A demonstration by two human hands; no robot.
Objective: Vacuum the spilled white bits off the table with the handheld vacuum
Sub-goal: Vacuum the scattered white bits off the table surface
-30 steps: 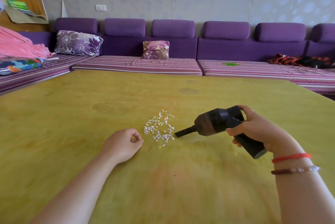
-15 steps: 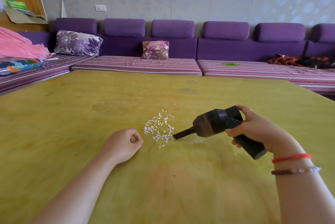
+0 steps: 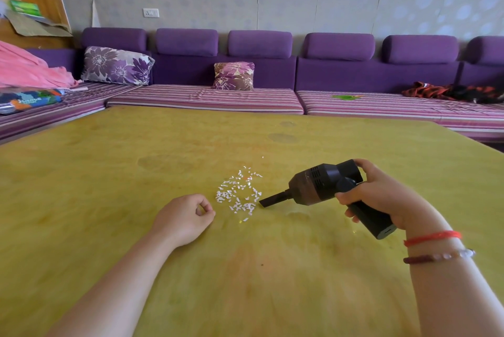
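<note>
The right hand [image 3: 381,197] is gripping the handheld vacuum [image 3: 327,186], nozzle touching the white bits [image 3: 238,194]; the left hand [image 3: 182,216] is resting curled, holding nothing, on the table [image 3: 109,186].

the yellow desk [image 3: 109,200] lies open on its far half and along the near edge, so a hand could pass there freely. around the white bits [image 3: 238,192] room is tight: the left hand [image 3: 182,218] rests curled just beside them on the left, and the vacuum [image 3: 327,192] nozzle meets their right edge, gripped by the right hand [image 3: 381,194]. the purple sofa [image 3: 245,74] borders the far and left sides.
</note>
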